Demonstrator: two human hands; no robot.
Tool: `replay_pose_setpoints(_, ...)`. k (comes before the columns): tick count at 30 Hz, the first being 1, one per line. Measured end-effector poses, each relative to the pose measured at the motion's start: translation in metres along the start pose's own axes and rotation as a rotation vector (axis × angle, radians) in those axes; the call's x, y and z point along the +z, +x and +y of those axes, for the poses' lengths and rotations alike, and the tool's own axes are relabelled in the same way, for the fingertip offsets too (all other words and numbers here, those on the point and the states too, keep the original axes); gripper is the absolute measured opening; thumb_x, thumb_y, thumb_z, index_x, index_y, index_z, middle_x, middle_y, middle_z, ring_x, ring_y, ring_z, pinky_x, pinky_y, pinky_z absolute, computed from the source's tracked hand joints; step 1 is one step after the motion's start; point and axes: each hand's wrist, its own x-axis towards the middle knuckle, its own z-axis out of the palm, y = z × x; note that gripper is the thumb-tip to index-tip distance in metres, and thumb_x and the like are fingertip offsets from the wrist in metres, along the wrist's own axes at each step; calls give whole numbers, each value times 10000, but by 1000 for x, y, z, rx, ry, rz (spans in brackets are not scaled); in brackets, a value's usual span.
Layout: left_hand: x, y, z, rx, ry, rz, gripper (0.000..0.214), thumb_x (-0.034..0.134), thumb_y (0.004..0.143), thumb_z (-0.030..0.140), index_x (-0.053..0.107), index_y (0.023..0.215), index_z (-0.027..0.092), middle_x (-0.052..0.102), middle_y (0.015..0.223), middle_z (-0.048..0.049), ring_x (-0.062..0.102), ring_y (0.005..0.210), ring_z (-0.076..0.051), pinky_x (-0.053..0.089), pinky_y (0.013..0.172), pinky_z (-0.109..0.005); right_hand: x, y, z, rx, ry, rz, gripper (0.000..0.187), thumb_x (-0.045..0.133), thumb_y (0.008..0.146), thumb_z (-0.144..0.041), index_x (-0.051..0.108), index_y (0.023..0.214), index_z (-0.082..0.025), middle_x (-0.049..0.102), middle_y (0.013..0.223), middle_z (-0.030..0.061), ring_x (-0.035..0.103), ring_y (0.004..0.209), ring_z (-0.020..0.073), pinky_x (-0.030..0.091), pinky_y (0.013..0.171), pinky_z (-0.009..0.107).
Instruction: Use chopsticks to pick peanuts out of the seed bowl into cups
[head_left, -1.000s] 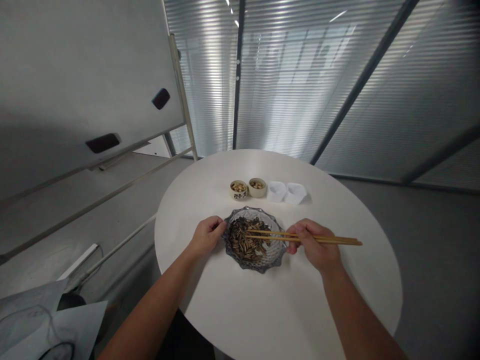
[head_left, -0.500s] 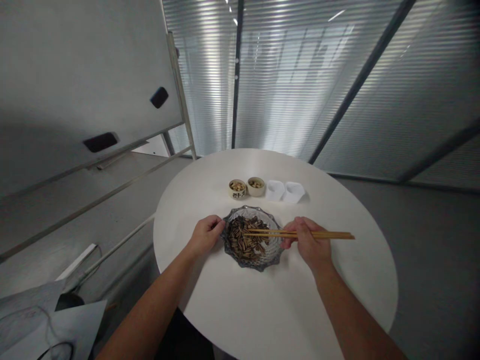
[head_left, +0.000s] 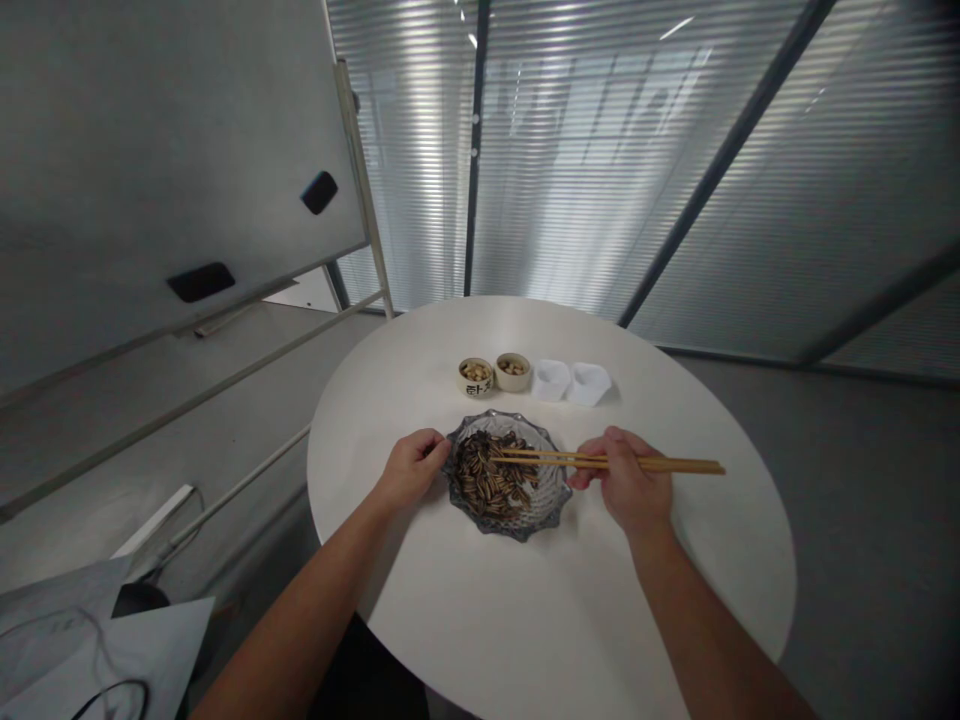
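Note:
A scalloped glass bowl (head_left: pixel 553 500) stands on the white table, with many striped sunflower seeds (head_left: pixel 491 485) heaped mostly in its left part. My left hand (head_left: pixel 412 465) grips the bowl's left rim, thumb and fingers closed on the edge. In my right hand (head_left: pixel 626 475), to the right of the bowl, is a pair of wooden chopsticks (head_left: pixel 682 465). Their tips reach over the bowl to the seeds, slightly apart; whether they pinch anything is too small to tell.
Behind the bowl stand two small cream bowls, the left one (head_left: pixel 475 378) and the right one (head_left: pixel 512 372), holding pale nut-like pieces. Two white plastic cups (head_left: pixel 551 380) are beside them. The round table (head_left: pixel 465 620) has a whiteboard (head_left: pixel 187 130) on its left and blinds (head_left: pixel 570 180) beyond.
My right hand and the chopsticks have shifted slightly right and up, and the tips are a bit farther apart. My left hand has stayed on the bowl's rim.

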Motion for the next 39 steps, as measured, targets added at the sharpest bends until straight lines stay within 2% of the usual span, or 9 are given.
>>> replay_pose_setpoints(6, -2, 0, 2, -3, 10, 0, 352, 546, 925, 464, 639, 746, 176, 577, 681, 6, 512, 677, -144, 387, 617, -247, -7, 1, 1, 74, -156, -176, 468, 709, 843, -625, 682, 695, -181, 652, 479, 27, 608, 347, 185, 530, 355, 291)
replay_pose_setpoints(10, -2, -1, 4, -16, 9, -6, 351, 543, 925, 467, 643, 754, 176, 572, 673, 8, 508, 668, -143, 379, 613, -250, -13, 2, 0, 99, -163, -205, 479, 690, 851, -639, 681, 713, -181, 660, 489, 31, 612, 358, 183, 532, 369, 289)
replay_pose_setpoints(16, 1, 0, 0, -12, 11, 11, 342, 552, 916, 459, 636, 737, 180, 556, 657, 14, 503, 658, -142, 376, 610, -252, -6, 1, 0, 113, -154, -163, 510, 671, 851, -666, 679, 694, -181, 637, 464, 22, 598, 342, 176, 529, 358, 284)
replay_pose_setpoints(22, 0, -1, 1, 0, 24, -5, 339, 540, 930, 452, 632, 749, 181, 555, 661, 17, 500, 663, -140, 376, 618, -253, 1, 0, 1, 97, -113, -45, 517, 670, 858, -643, 665, 635, -177, 626, 447, 25, 591, 325, 169, 514, 334, 268)
replay_pose_setpoints(28, 0, -1, 1, -9, 19, 0, 343, 545, 923, 462, 637, 748, 181, 562, 660, 14, 505, 662, -142, 379, 618, -255, -3, 6, 4, 100, 62, 76, 469, 712, 835, -586, 660, 629, -168, 643, 474, 22, 579, 311, 170, 562, 344, 319)
replay_pose_setpoints(32, 0, -1, 1, 0, 19, 5, 351, 545, 922, 470, 638, 745, 181, 561, 656, 13, 500, 662, -143, 377, 613, -252, -4, 12, 2, 170, 192, 110, 463, 752, 776, -589, 619, 600, -182, 612, 464, -9, 527, 294, 141, 539, 312, 305)
replay_pose_setpoints(35, -1, -1, 2, 1, 20, 1, 359, 546, 922, 478, 637, 743, 181, 562, 654, 16, 504, 660, -141, 381, 616, -251, -7, 16, 0, 271, 297, 89, 422, 759, 766, -563, 578, 620, -210, 565, 456, -47, 489, 306, 114, 513, 314, 262)
replay_pose_setpoints(39, -2, -1, 4, -3, 25, 1, 361, 546, 918, 479, 633, 731, 182, 564, 655, 13, 508, 660, -143, 385, 608, -247, -12, 21, 2, 359, 337, 79, 389, 764, 748, -521, 529, 629, -235, 494, 429, -71, 442, 306, 102, 447, 300, 221)
